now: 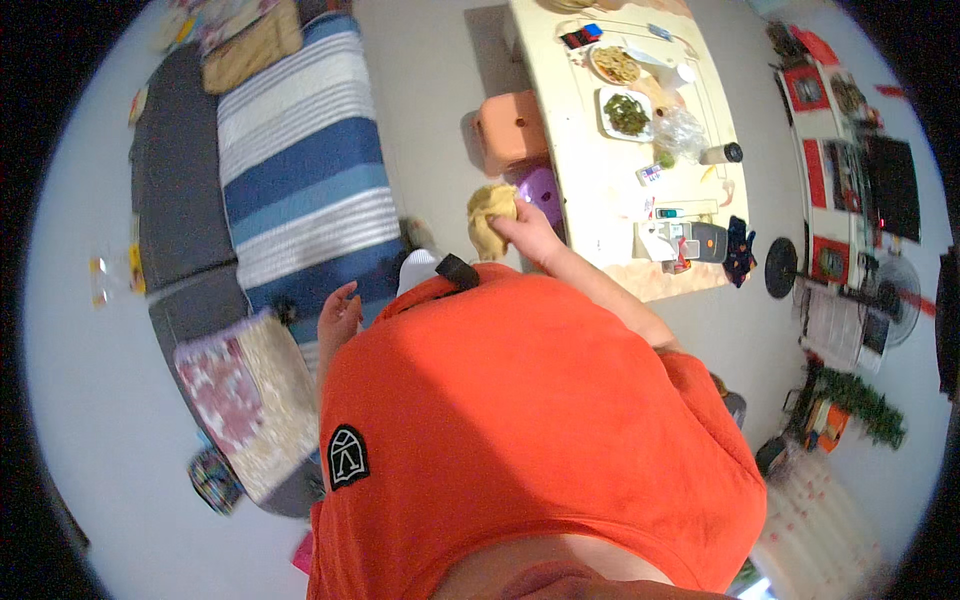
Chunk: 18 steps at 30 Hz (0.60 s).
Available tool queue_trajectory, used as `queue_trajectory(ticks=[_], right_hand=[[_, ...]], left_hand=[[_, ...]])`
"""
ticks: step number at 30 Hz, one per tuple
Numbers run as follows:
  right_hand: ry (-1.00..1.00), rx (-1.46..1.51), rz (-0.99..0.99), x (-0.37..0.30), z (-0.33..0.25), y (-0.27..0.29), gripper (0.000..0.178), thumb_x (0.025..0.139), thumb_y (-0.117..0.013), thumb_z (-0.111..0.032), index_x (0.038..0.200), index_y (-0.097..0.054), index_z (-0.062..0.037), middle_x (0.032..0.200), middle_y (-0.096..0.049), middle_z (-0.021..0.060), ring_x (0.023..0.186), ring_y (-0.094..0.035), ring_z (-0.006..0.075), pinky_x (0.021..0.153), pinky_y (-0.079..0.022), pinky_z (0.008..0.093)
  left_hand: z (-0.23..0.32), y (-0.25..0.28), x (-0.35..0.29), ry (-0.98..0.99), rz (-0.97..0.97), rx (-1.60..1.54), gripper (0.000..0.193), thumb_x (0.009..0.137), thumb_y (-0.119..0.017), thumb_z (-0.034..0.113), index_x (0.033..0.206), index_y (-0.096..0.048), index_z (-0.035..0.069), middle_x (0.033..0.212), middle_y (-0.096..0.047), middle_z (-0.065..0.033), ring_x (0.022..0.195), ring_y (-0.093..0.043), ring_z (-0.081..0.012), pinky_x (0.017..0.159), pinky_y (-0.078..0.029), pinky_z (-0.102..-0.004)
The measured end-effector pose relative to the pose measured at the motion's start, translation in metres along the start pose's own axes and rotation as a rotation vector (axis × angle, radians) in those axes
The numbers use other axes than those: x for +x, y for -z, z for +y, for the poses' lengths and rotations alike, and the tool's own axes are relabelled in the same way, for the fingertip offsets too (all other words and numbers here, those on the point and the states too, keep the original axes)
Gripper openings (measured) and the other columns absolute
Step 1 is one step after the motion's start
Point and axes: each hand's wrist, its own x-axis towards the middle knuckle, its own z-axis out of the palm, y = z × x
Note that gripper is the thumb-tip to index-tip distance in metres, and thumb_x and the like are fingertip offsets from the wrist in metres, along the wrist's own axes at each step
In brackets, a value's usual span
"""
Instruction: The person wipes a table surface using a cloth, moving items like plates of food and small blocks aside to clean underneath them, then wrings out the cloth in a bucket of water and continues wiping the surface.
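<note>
A crumpled yellow-tan cloth (pixel 488 222) hangs from my right hand (pixel 528 230), whose fingers are closed on its edge. Right behind the cloth, beside the table, stands a purple plastic stool (pixel 541 192). My left hand (pixel 341 312) is low at my left side, near the sofa's front edge. Its fingers are loosely bent and apart, and I see nothing in them.
A long pale table (pixel 590 185) on the right carries two dishes of food (pixel 626 114), a plastic bag, a bottle (pixel 722 153) and small boxes. An orange stool (pixel 512 130) stands beside it. A grey sofa (pixel 190 190) with a striped blue-white cover (pixel 300 150) lines the left. Fans (pixel 781 267) stand far right.
</note>
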Motion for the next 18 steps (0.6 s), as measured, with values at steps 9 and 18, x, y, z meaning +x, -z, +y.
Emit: queue_trajectory(ticks=[9, 18], right_hand=[[0.015, 0.358, 0.539, 0.067, -0.022, 0.015, 0.029, 0.084, -0.06, -0.011, 0.111, -0.062, -0.002, 0.102, -0.067, 0.0059, 0.09, -0.063, 0.0147, 0.08, -0.052, 0.0301], [0.063, 0.267, 0.767, 0.138, -0.082, -0.013, 0.039, 0.08, -0.065, -0.021, 0.115, -0.06, -0.0042, 0.099, -0.068, 0.0119, 0.09, -0.064, 0.021, 0.081, -0.052, 0.0352]], left_hand=[[0.176, -0.021, 0.25, -0.178, -0.381, 0.546, 0.035, 0.089, -0.058, 0.021, 0.121, -0.06, 0.007, 0.076, -0.056, 0.0001, 0.068, -0.051, -0.01, 0.063, -0.042, -0.0263], [0.335, -0.109, 0.404, -0.101, -0.774, 0.503, 0.037, 0.094, -0.049, 0.004, 0.131, -0.048, 0.007, 0.077, -0.057, -0.0041, 0.058, -0.051, -0.0088, 0.05, -0.045, -0.0241]])
